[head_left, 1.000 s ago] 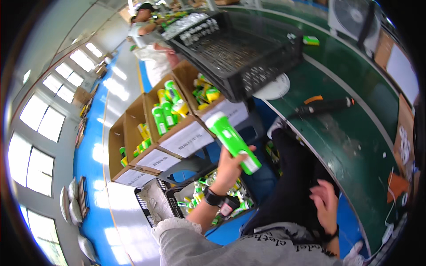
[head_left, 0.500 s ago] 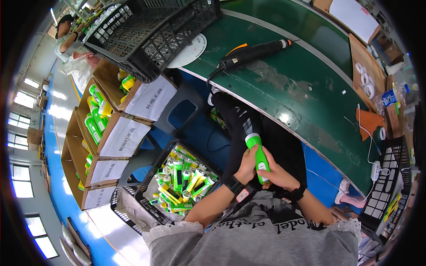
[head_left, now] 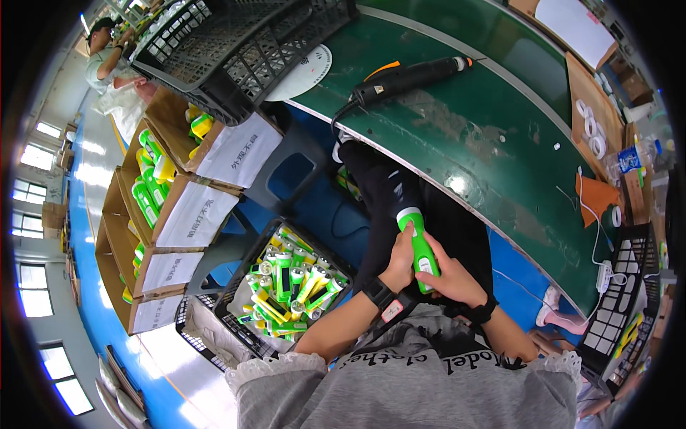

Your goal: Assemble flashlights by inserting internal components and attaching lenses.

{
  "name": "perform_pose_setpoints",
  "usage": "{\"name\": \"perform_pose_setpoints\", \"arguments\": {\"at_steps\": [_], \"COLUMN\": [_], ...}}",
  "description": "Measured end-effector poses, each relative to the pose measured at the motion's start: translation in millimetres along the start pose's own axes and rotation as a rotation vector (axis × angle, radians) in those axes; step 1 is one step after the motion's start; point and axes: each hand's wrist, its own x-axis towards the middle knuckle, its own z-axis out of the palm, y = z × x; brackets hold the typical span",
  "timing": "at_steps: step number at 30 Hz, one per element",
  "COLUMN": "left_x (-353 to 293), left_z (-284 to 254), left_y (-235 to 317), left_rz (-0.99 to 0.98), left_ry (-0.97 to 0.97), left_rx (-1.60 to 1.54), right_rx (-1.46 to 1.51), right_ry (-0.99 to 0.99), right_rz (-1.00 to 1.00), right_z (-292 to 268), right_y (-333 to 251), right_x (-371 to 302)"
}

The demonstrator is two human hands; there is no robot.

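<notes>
A green flashlight (head_left: 423, 256) with a white head rests in both my hands above my lap, its head pointing away from me. My left hand (head_left: 400, 263) is wrapped round its left side, thumb lying along the body near the head. From the right, my right hand (head_left: 454, 277) grips the lower part of the body. To the left of my legs, a black crate (head_left: 232, 304) holds many green and yellow flashlights (head_left: 293, 282) lying in a jumble.
On the green table (head_left: 457, 136) lies a black electric screwdriver (head_left: 407, 81) with a cord. Labelled cardboard boxes (head_left: 193, 214) of flashlights stand at the left. A large black crate (head_left: 236, 53) sits at the table's far left corner. Another person (head_left: 107, 61) is at the far left.
My left thumb has shifted up along the flashlight toward its head. The flashlight has tilted slightly and remains in both hands.
</notes>
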Motion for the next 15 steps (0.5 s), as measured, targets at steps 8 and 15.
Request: {"name": "perform_pose_setpoints", "arguments": {"at_steps": [8, 15], "left_x": [1.5, -8.0], "left_z": [-4.9, 4.7], "left_y": [-8.1, -6.7], "left_rz": [0.201, 0.305], "left_ry": [-0.035, -0.053], "left_rx": [0.174, 0.290], "right_rx": [-0.694, -0.412], "right_ry": [0.148, 0.061], "right_rz": [-0.113, -0.196], "right_z": [3.0, -9.9], "right_y": [-9.1, 15.7], "right_x": [-25.9, -9.7]}}
